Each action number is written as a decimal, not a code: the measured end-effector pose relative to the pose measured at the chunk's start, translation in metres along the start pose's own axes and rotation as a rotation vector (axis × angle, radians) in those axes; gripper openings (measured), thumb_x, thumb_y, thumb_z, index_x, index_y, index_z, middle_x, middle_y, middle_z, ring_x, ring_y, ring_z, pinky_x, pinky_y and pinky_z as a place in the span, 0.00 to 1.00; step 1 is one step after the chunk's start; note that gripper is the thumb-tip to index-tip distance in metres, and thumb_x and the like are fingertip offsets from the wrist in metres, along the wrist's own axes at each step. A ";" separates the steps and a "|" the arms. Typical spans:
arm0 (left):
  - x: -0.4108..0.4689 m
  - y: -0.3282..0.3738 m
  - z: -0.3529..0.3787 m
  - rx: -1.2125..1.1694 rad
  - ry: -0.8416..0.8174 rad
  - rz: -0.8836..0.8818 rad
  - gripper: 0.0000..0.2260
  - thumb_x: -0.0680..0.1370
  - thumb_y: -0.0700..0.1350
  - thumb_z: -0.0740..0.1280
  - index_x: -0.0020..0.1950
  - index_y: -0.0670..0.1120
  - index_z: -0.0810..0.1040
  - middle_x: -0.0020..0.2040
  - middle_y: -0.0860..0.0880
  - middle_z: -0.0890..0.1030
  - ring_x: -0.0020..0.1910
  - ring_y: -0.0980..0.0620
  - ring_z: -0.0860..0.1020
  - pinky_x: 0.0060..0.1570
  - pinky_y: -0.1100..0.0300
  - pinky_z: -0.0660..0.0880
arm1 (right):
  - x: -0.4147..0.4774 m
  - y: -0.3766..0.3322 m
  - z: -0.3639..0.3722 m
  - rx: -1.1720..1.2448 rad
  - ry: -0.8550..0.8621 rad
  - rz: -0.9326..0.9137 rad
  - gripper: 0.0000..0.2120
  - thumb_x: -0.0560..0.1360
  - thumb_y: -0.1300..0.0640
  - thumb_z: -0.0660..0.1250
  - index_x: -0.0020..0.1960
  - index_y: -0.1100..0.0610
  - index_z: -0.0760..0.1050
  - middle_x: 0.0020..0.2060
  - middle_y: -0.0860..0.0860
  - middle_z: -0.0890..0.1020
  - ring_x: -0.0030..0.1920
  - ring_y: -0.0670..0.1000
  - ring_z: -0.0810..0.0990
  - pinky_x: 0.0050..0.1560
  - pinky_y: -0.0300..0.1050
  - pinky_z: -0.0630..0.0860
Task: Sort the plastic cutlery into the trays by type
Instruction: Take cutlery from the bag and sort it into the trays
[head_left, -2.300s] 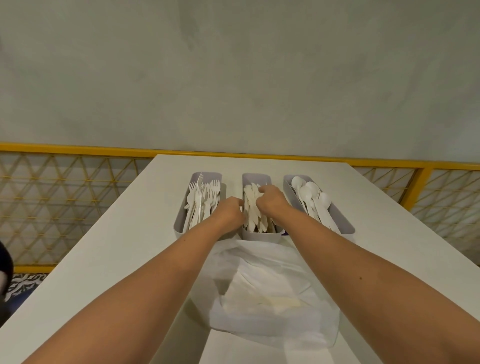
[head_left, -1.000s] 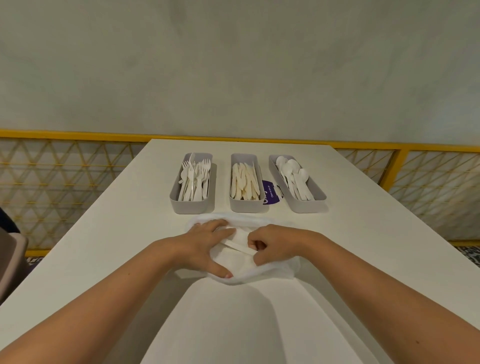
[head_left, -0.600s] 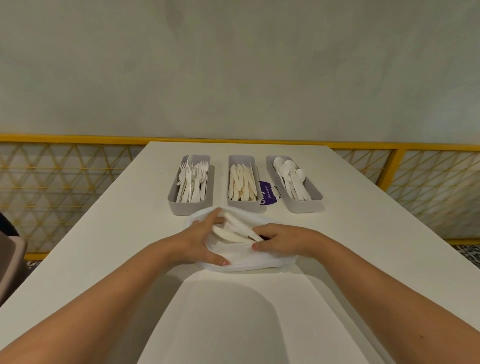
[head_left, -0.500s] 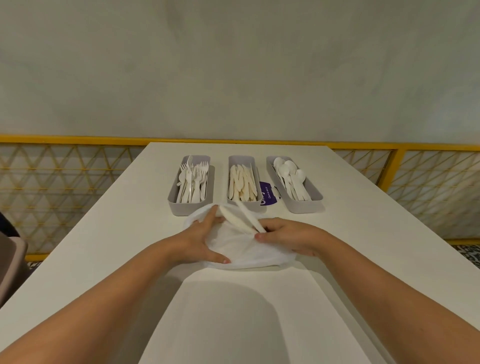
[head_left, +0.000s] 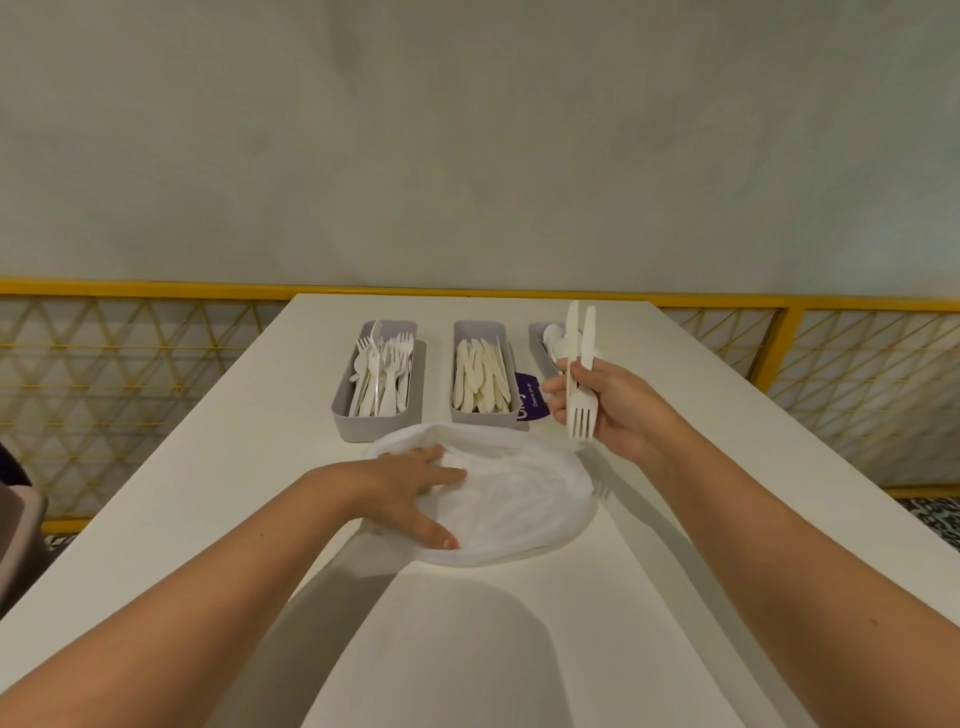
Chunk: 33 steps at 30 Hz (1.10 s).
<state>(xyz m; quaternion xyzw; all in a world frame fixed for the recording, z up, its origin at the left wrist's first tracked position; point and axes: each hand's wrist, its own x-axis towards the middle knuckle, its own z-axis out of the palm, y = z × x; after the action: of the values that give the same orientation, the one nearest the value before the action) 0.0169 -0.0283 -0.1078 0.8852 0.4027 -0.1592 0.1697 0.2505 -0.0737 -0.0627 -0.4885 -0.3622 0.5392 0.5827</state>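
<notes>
Three grey trays stand in a row on the white table: the left tray (head_left: 345, 415) holds forks, the middle tray (head_left: 478, 326) holds cream knives, and the right tray (head_left: 537, 338) holds spoons, partly hidden behind my right hand. My right hand (head_left: 613, 405) is raised above the table and grips a small bunch of white cutlery (head_left: 581, 364), with fork tines pointing down and handles sticking up. My left hand (head_left: 410, 488) rests with spread fingers on the white plastic bag (head_left: 524, 509) lying just in front of the trays.
A purple card (head_left: 530, 402) lies between the middle and right trays. A fork tip (head_left: 601, 490) pokes out at the bag's right edge. A yellow railing with mesh (head_left: 130, 364) runs behind and beside the table (head_left: 208, 467). A dark object (head_left: 15, 535) sits at far left.
My right hand has lifted out of the bag, up and to the right, holding a bunch of cutlery. My left hand stays on the bag, which now lies flatter.
</notes>
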 end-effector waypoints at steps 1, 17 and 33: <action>-0.002 0.003 -0.005 -0.049 0.056 -0.002 0.35 0.72 0.63 0.66 0.75 0.56 0.57 0.76 0.52 0.57 0.74 0.49 0.58 0.72 0.53 0.58 | 0.001 -0.004 0.003 -0.021 -0.008 0.005 0.07 0.82 0.60 0.54 0.54 0.60 0.70 0.37 0.56 0.79 0.30 0.49 0.78 0.30 0.40 0.77; 0.043 0.045 -0.059 -1.131 0.568 -0.168 0.10 0.78 0.41 0.61 0.51 0.37 0.78 0.37 0.41 0.76 0.32 0.47 0.73 0.32 0.60 0.70 | 0.013 0.019 0.067 -0.263 -0.120 0.103 0.11 0.81 0.64 0.53 0.46 0.60 0.73 0.36 0.60 0.80 0.34 0.53 0.82 0.32 0.43 0.82; 0.116 0.033 -0.098 -0.881 0.583 -0.398 0.11 0.79 0.38 0.60 0.59 0.36 0.73 0.55 0.39 0.78 0.54 0.43 0.78 0.45 0.56 0.74 | 0.033 0.002 0.035 -0.525 0.153 -0.058 0.08 0.77 0.54 0.64 0.43 0.50 0.81 0.44 0.54 0.82 0.41 0.50 0.75 0.42 0.41 0.70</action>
<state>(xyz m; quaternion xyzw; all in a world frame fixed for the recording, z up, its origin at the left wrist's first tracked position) 0.1291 0.0702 -0.0633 0.6453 0.6204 0.2459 0.3717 0.2215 -0.0349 -0.0594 -0.6515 -0.4583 0.3714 0.4770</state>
